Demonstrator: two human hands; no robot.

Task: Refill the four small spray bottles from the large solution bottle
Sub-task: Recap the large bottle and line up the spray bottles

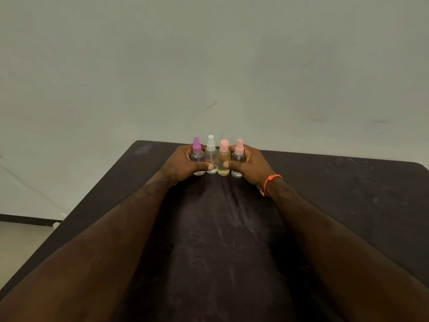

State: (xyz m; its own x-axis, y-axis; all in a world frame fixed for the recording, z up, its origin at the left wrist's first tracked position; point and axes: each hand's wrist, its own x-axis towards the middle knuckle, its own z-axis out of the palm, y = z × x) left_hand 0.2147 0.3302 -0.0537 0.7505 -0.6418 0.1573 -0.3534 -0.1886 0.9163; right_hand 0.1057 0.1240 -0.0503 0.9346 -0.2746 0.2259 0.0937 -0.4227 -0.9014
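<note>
Four small clear spray bottles stand upright in a tight row near the far edge of the dark table [325,205]. From the left they are a purple-capped bottle [196,147], a white-capped bottle [211,147], a bottle with a pink cap and yellowish liquid [224,159], and another pink-capped bottle [239,149]. My left hand [183,162] wraps the left end of the row, its thumb across the front. My right hand [249,165], with an orange wristband, wraps the right end the same way. No large solution bottle is in view.
A pale wall [209,66] rises right behind the table's far edge. The floor [21,238] shows past the table's left edge. Scuffs and smears mark the tabletop.
</note>
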